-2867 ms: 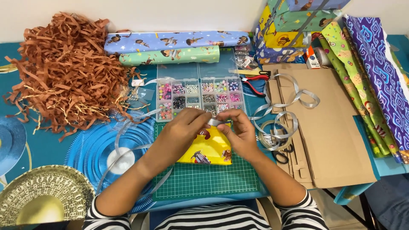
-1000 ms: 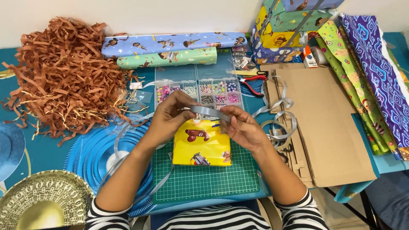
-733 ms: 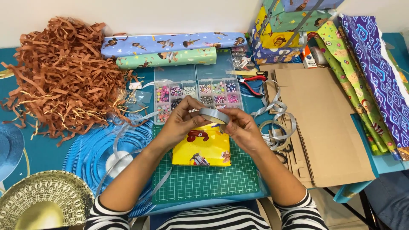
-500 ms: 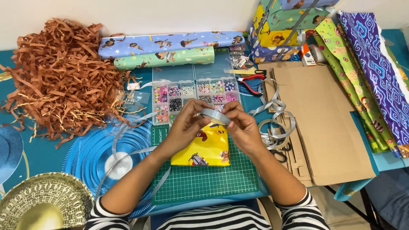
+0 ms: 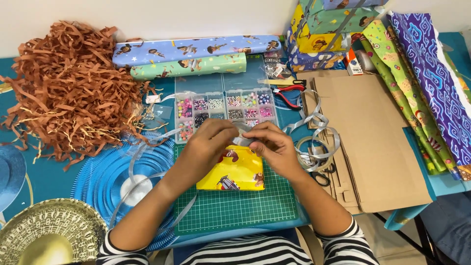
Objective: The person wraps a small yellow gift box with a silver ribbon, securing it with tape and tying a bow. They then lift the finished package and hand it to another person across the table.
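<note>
Ribbon (image 5: 244, 141) runs left-right over yellow parcel (image 5: 230, 169), both hands' fingers (image 5: 223, 131) pinching it.

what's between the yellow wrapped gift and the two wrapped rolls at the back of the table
In the head view, the clear bead organizer box lies between the yellow gift and the rolls.

A home craft table set up for gift wrapping. A green cutting mat (image 5: 235, 208) sits at its centre; behind the mat lies a clear bead organiser (image 5: 223, 109), to its left shredded brown paper filler (image 5: 64, 93), to its right flat cardboard sheets (image 5: 373, 142) and wrapping-paper rolls (image 5: 422, 83).
</note>
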